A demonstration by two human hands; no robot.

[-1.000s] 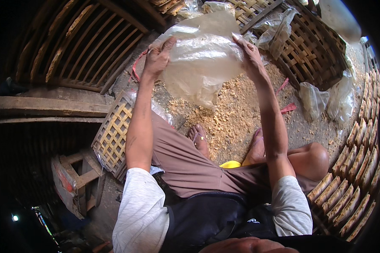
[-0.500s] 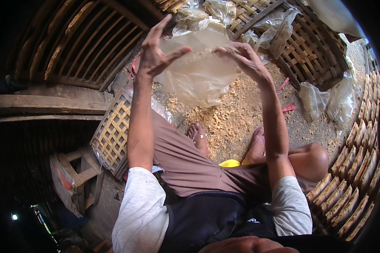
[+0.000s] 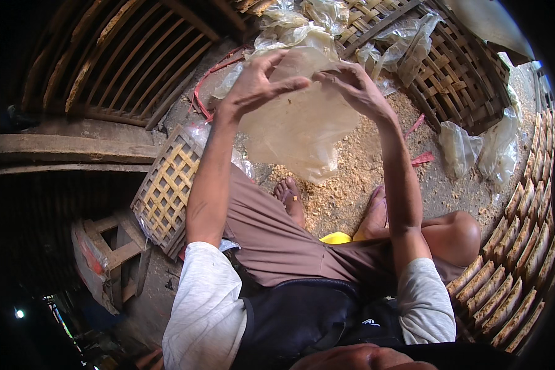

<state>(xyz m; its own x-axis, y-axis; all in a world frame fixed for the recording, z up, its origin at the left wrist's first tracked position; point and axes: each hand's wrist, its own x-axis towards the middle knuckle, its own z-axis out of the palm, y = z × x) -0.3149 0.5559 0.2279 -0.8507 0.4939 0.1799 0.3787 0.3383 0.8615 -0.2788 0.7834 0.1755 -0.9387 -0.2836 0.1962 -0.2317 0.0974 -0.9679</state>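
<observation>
A cloudy, thin plastic bag point(image 3: 299, 132) hangs in front of me above the littered floor. With its thumb and fingers pinched together, my right hand point(image 3: 361, 92) grips the bag at its upper edge. My left hand point(image 3: 262, 86) is at the bag's upper left, thumb stretched toward the right hand and fingers curved apart from it. The left thumb lies over the plastic; whether those fingertips touch the bag, I cannot tell. Small crumbs cling to the film.
Yellowish crumbs point(image 3: 327, 197) cover the floor around my feet. More crumpled plastic bags point(image 3: 290, 28) lie ahead, beside a woven basket point(image 3: 456, 74). Slatted wooden racks point(image 3: 135, 68) stand at left, near a small woven panel point(image 3: 169, 188) and a wooden stool point(image 3: 114, 259). Rows of slabs point(image 3: 505, 290) line the right.
My left hand has moved right and down, its fingers curling in from a wide spread. The bag has swung lower, while my right hand keeps its pinch almost in place.
</observation>
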